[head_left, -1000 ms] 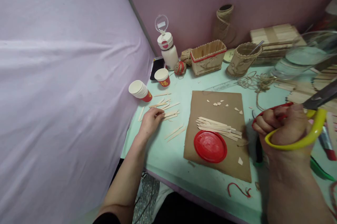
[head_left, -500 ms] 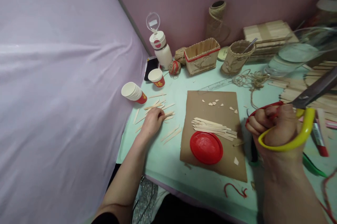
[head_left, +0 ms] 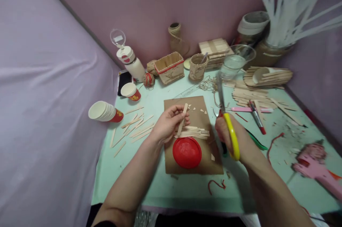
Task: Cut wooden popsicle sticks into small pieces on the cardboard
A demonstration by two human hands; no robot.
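Observation:
My left hand (head_left: pixel 171 122) pinches a flat wooden craft stick (head_left: pixel 182 119), held at a slant above the brown cardboard (head_left: pixel 192 168). My right hand (head_left: pixel 227 132) is wrapped round the handles of a pair of scissors (head_left: pixel 221 93), red and yellow, whose blades point away from me. Between the hands, a small pile of trimmed sticks (head_left: pixel 196 132) lies on the cardboard, touching or close beside a red plastic lid (head_left: pixel 187 153). Little cut-off wood chips lie near the cardboard's far edge, partly behind my left fingers. More loose sticks (head_left: pixel 139 127) are scattered left of the cardboard.
Stacked paper cups (head_left: pixel 103 112), a single cup (head_left: pixel 130 91) and a white bottle (head_left: pixel 132 65) stand at left. Along the back are a stick-made box (head_left: pixel 169 68), a twine spool (head_left: pixel 175 38) and a glass container (head_left: pixel 235 65). A pink glue gun (head_left: pixel 317 170) lies at right.
My left hand has lifted a stick from the scattered ones and brought it right, over the cardboard. My right hand, still gripping the scissors, has come closer to it. The camera view has swung right.

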